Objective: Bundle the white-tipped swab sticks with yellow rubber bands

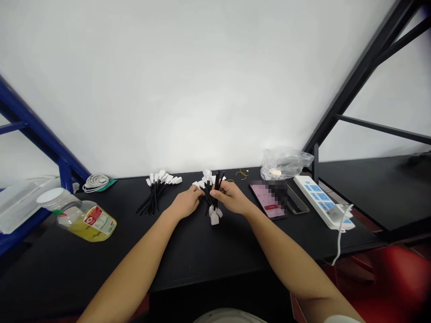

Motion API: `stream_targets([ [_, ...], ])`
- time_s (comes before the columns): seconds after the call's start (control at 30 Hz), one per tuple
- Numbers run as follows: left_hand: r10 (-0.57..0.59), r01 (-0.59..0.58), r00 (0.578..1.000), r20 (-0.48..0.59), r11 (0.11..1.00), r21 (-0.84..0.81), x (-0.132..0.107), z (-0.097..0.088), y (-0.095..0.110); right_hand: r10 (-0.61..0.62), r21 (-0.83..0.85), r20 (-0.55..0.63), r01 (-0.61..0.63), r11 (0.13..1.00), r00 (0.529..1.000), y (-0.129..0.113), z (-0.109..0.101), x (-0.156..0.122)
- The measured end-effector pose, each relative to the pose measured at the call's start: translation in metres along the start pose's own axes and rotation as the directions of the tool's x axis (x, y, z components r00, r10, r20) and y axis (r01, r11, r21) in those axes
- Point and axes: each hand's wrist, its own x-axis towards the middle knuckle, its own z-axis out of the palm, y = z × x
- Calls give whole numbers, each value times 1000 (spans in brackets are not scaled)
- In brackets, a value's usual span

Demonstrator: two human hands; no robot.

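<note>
My left hand (186, 202) and my right hand (232, 198) meet over the black table top (198, 255), both gripping a bunch of black-handled swabs with white foam tips (213, 193). The foam tips stick out above and below my fingers, and my fingers hide the bunch's middle. To the left of my left hand, a second bundle of the same swabs (155, 195) lies on the table, apart from my hands. A thin yellow rubber band (241, 174) lies beyond my right hand.
At the right lie a clear plastic bag (283, 162), a phone with a pink screen (267, 199), a dark phone (298, 200) and a white power strip (319, 199) with a white cable. At the left are a coiled white cable (96, 183) and a plastic jar with yellow liquid (84, 220).
</note>
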Motion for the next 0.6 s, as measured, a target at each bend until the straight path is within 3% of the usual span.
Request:
stream_targets([
  [0.2,26,-30,998,59,997,72,2,-3,6,10,34,-8,-10,999,1000,8,5,0],
  [0.37,-43,34,997,68,992,122,-3,-5,-2,69,26,-32,-68,997,997,12,8,-1],
  [0.5,-84,77,990,-113,995,-69,-5,-14,-8,78,-7,-51,-79,997,996,10,10,-1],
  [0.6,-126,47,946,-299,965,-258,-3,-20,-5,54,-37,-53,-56,998,997,7,11,-2],
])
